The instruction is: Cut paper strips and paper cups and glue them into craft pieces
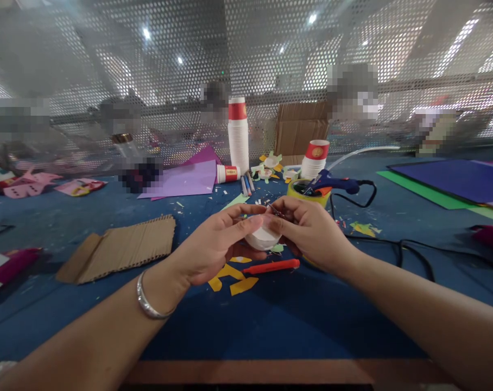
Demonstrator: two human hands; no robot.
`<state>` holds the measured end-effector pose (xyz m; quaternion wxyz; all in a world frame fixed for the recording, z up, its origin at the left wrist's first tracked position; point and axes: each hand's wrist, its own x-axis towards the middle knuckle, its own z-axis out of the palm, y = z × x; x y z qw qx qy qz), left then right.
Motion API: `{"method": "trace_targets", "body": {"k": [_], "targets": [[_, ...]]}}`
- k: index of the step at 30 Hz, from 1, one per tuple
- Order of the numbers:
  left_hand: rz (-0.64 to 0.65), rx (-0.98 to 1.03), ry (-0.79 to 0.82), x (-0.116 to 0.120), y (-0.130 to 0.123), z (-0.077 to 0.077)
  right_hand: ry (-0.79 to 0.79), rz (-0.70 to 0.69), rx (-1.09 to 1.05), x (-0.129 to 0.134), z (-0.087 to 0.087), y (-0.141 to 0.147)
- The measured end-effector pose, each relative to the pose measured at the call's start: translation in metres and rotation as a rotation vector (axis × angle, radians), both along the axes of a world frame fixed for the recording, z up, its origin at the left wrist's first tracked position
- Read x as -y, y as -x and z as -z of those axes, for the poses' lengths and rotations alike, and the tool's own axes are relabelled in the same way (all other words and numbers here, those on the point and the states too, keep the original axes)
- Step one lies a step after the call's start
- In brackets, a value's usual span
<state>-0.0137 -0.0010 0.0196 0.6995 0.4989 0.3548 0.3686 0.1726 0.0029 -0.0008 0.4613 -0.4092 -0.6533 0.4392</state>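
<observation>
Between my two hands is a small round white paper cup piece (pixel 263 234), like a cut-down cup bottom. My left hand (pixel 220 233) pinches it from the left, thumb along the near rim and fingers behind and below. My right hand (pixel 307 225) is closed at its right side, thumb close to the rim. A thin dark metal part, apparently scissors (pixel 274 209), shows among the right fingers; most of it is hidden. Just below lie a red-orange marker (pixel 271 266) and yellow paper scraps (pixel 243 285) on the blue table.
A blue glue gun (pixel 338 183) rests on a yellow tape roll (pixel 326 199), its black cord running right. Behind stand a tall paper cup stack (pixel 238 138) and a shorter stack (pixel 315 160). Corrugated cardboard (pixel 128 250) lies left, purple paper (pixel 185 179) behind it, coloured sheets (pixel 446 179) right.
</observation>
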Motion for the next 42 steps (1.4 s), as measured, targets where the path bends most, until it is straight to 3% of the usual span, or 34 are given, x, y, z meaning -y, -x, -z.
{"method": "trace_targets", "body": {"k": [6, 13, 18, 28, 42], "targets": [[0.013, 0.045, 0.059, -0.005, 0.001, 0.0, -0.069, 0.051, -0.003, 0.004, -0.008, -0.001], [-0.05, 0.064, 0.108, -0.011, 0.005, 0.001, -0.091, -0.103, 0.006, 0.005, -0.007, -0.001], [-0.067, 0.096, 0.129, -0.011, 0.003, -0.001, -0.122, -0.103, 0.044, 0.004, -0.005, -0.002], [0.081, 0.08, 0.068, -0.009, 0.008, -0.003, -0.14, -0.124, 0.019, 0.007, -0.01, -0.003], [-0.018, 0.004, -0.046, -0.005, -0.001, 0.001, -0.142, -0.138, 0.076, 0.005, -0.005, -0.002]]}}
